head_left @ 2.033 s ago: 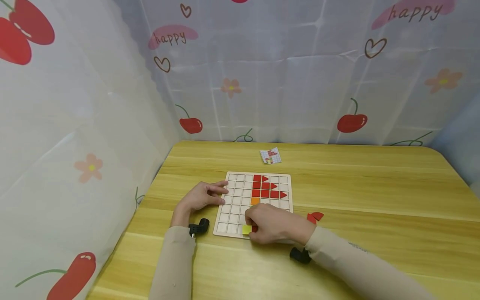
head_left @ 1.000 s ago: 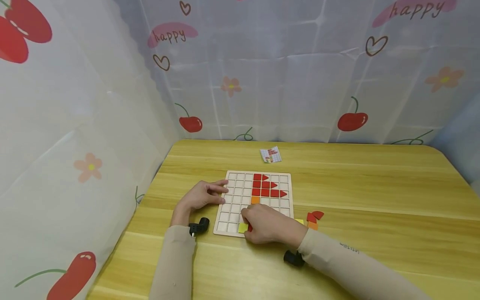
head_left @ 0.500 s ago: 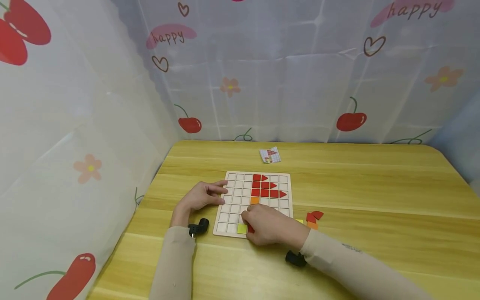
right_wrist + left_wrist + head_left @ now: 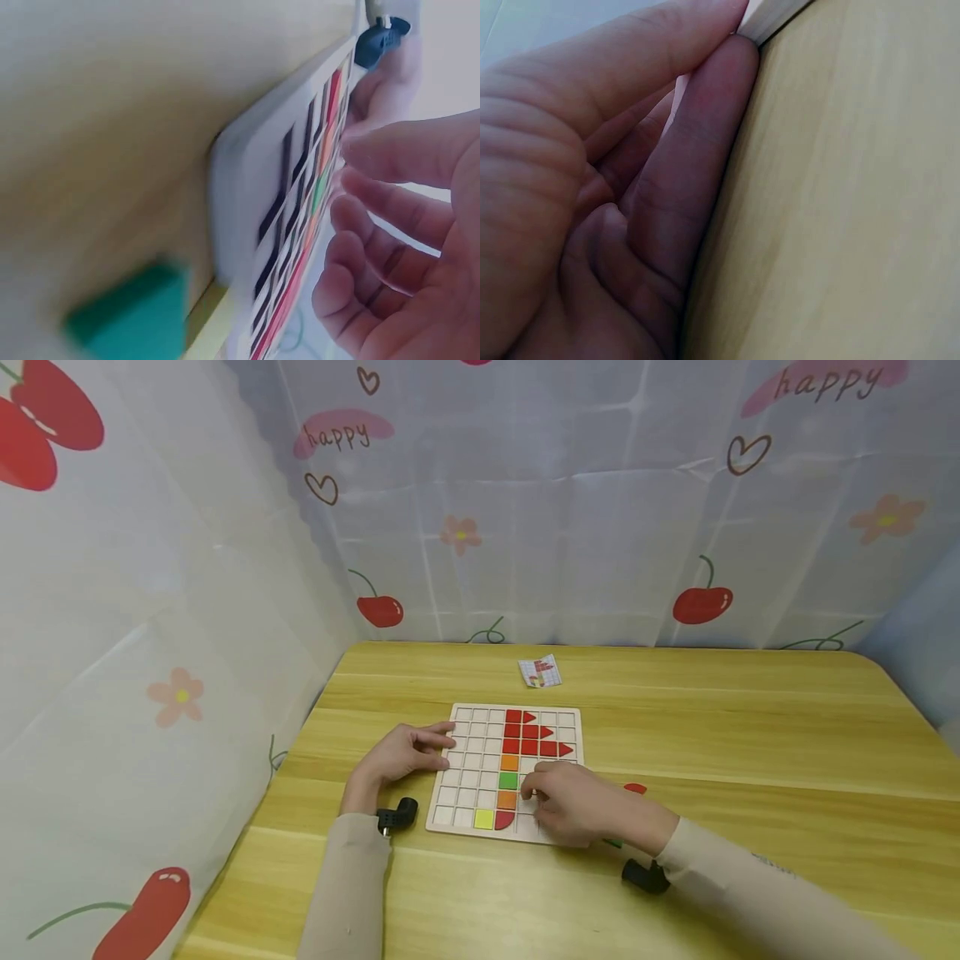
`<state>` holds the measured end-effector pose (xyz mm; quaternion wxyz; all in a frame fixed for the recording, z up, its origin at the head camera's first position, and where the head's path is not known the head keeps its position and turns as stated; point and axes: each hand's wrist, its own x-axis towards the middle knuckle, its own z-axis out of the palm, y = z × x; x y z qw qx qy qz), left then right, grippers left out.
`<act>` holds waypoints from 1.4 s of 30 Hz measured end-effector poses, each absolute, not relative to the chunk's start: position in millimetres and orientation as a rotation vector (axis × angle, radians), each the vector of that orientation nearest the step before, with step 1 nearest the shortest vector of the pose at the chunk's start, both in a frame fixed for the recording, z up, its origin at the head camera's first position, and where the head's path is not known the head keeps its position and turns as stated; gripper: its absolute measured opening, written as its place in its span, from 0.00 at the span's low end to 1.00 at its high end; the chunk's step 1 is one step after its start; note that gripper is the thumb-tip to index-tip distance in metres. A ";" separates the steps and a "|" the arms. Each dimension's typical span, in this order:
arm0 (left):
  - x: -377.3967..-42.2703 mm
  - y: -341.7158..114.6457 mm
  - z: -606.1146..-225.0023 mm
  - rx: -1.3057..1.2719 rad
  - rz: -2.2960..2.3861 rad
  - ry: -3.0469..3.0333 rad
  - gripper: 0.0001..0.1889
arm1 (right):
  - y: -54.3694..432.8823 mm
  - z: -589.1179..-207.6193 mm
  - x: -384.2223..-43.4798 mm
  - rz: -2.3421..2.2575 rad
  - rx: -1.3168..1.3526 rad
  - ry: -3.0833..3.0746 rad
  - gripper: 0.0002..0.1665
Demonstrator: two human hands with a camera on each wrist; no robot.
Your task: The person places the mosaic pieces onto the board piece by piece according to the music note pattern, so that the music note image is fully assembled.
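A wooden grid board point(image 4: 463, 741) lies on the table with flat coloured pieces in its cells. Rows of red pieces point(image 4: 529, 747) end in triangles; below run an orange square point(image 4: 509, 762), a green square point(image 4: 507, 781) and another orange one. In the bottom row a yellow square point(image 4: 484, 819) sits beside a red quarter-circle piece point(image 4: 504, 820). My left hand point(image 4: 401, 752) touches the board's left edge with its fingertips. Over the board's lower right hovers my right hand point(image 4: 573, 802); in the right wrist view its fingers are apart and nothing shows between them.
A small picture card point(image 4: 540, 672) lies behind the board. Right of it, partly behind my right arm, are a loose red piece point(image 4: 634, 788) and a green piece point(image 4: 613, 842). The right wrist view shows a green block point(image 4: 135, 315) near the board. Patterned curtains hang behind and left.
My right hand has let go of the red quarter-circle piece and moved right, uncovering it, the green square and the lower orange square. The yellow square shifted left slightly earlier. My left hand stays put.
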<state>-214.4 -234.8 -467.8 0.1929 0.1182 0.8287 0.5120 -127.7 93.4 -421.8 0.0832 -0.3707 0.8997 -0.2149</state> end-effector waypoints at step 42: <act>-214.6 -235.5 -468.9 0.325 1.450 2.308 0.18 | 178.4 -435.5 -127.5 -0.669 -1.125 2.735 0.09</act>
